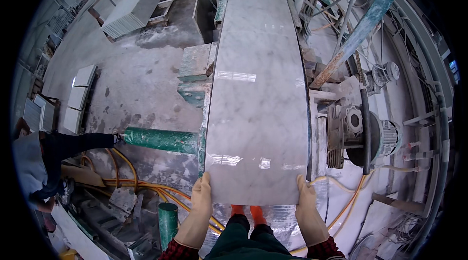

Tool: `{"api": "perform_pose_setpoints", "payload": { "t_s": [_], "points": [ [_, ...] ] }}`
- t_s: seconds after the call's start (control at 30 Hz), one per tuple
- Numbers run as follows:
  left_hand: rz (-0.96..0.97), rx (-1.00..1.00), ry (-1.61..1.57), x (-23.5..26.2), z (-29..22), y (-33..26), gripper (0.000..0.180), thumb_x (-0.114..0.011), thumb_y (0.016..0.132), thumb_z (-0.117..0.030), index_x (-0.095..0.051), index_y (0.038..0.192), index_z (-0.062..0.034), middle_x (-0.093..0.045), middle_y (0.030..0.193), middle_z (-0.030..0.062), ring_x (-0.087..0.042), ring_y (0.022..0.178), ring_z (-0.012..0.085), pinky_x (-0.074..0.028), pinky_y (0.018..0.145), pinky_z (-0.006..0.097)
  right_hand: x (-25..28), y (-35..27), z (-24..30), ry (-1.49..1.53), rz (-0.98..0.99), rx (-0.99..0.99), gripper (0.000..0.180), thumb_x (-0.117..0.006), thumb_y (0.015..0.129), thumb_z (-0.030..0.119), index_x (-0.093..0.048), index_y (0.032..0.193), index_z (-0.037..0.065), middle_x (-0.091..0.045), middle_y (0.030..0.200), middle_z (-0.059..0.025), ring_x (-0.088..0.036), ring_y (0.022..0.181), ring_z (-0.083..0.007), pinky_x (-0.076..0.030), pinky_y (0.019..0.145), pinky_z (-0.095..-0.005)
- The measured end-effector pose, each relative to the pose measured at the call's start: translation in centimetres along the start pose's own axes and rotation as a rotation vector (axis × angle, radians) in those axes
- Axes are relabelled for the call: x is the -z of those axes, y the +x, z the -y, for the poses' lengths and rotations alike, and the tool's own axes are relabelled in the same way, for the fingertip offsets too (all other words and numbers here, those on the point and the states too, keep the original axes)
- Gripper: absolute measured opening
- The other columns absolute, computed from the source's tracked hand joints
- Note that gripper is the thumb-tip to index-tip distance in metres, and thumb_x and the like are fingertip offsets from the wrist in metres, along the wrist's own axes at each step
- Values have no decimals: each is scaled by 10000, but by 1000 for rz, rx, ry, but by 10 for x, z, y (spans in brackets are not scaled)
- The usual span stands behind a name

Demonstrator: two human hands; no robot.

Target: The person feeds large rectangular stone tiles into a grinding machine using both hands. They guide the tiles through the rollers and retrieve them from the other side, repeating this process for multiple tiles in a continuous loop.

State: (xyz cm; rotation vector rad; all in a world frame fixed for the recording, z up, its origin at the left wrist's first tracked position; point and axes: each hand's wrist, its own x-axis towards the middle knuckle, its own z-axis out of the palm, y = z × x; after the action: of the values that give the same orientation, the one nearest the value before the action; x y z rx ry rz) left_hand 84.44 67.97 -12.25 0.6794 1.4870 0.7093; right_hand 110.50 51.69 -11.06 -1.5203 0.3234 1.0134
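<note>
A long slab of grey-white polished marble (258, 113) stretches away from me on a green-framed conveyor (202, 138). Its near end juts out over my orange footwear. At the near left corner, my left hand (200, 199), in a cream rubber glove, grips the slab's side edge with the thumb up. My right hand (307, 201), gloved alike, grips the near right corner the same way. The fingers beneath the stone are mostly hidden. Light reflects in bright patches on the slab's glossy face.
To the right stand a motor (387, 133) and a slanting blue-green beam (360, 35). A green roller (161, 140) sticks out leftward near a person (46, 162). Yellow hoses (146, 186) cross the floor. Stacked slabs (131, 10) stand at the far left.
</note>
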Motion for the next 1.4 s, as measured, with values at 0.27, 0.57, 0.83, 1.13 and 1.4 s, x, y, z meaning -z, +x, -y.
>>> {"api": "perform_pose_setpoints", "payload": {
  "t_s": [0.27,0.57,0.83,1.13,1.4],
  "points": [
    [-24,20,149,-5,6,4,497,-595,1061,-479,-712,995,0,-656,885,8,-551,839,91,-461,751,284,1,2,13,-21,10,-45,507,-742,1015,428,-659,1263,-7,-716,1219,-109,-685,1101,-211,-559,953,-367],
    [153,-140,601,-1,-42,-12,659,-426,1061,-604,-692,1313,-56,-696,1307,239,-632,1245,403,-459,1077,424,-5,5,25,-287,-17,134,609,-659,1038,511,-679,1292,-42,-714,1245,-151,-657,1129,-212,-515,974,-339],
    [-132,-211,-72,203,5,-66,520,-579,1093,-449,-656,1353,-5,-770,1123,156,-731,901,168,-591,823,286,14,-27,31,-876,12,1032,350,-644,1042,190,-690,1264,-77,-720,1261,-184,-680,1167,-292,-508,1028,-410],
    [-1054,-329,749,455,143,-253,570,-597,1093,-404,-588,1441,47,-688,1336,207,-655,1249,302,-469,1109,387,-236,-75,-31,-992,600,1949,143,-642,866,75,-622,1008,81,-651,994,-124,-620,1009,-358,-519,882,-486],
    [-1223,-356,1006,481,278,-322,430,-471,1136,-189,-534,1504,25,-532,1560,244,-498,1452,410,-357,1235,430,-147,-29,-5,-1194,438,1886,168,-549,975,70,-666,1094,54,-692,1040,-220,-636,995,-456,-512,898,-539]
  ]
}}
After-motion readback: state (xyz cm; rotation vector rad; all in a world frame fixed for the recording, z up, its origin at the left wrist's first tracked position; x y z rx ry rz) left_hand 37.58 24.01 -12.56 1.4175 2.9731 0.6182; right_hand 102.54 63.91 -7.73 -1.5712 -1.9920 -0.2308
